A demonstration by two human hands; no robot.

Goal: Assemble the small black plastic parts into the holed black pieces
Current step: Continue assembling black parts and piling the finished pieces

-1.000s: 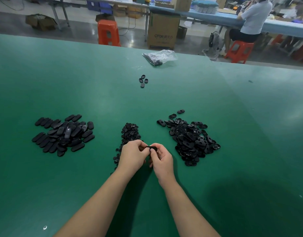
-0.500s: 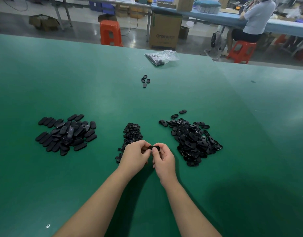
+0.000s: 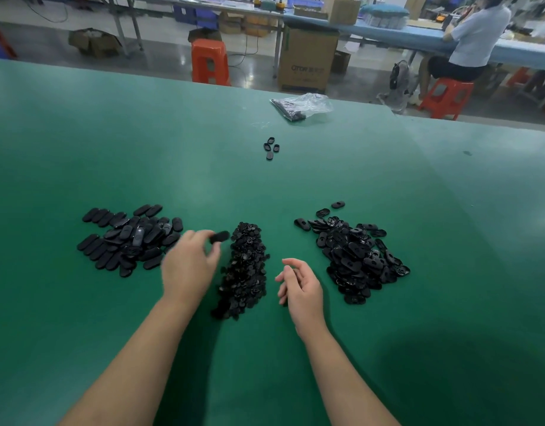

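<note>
Head view, the only one I have. Green worktop [image 3: 296, 186] with three black piles. Left: pile of closed oval pieces [image 3: 128, 238]. Middle: narrow heap of small black parts [image 3: 245, 269]. Right: pile of holed pieces [image 3: 355, 256], with a few strays at its far edge.

Left hand [image 3: 188, 265] is blurred; I see its fingertips pinching one black oval piece [image 3: 219, 236], held between the left pile and the middle heap, above the worktop. Right hand [image 3: 300, 285] is apart from the left, fingers loosely curled, nothing in it, between the middle heap and the right pile.

Further out on the worktop: four loose pieces [image 3: 271, 148] in a cluster, and a clear plastic bag [image 3: 302, 106] near the far edge. Beyond it I note an orange stool [image 3: 209, 61], a cardboard box [image 3: 306, 61], and a seated person [image 3: 471, 44] at another bench.
</note>
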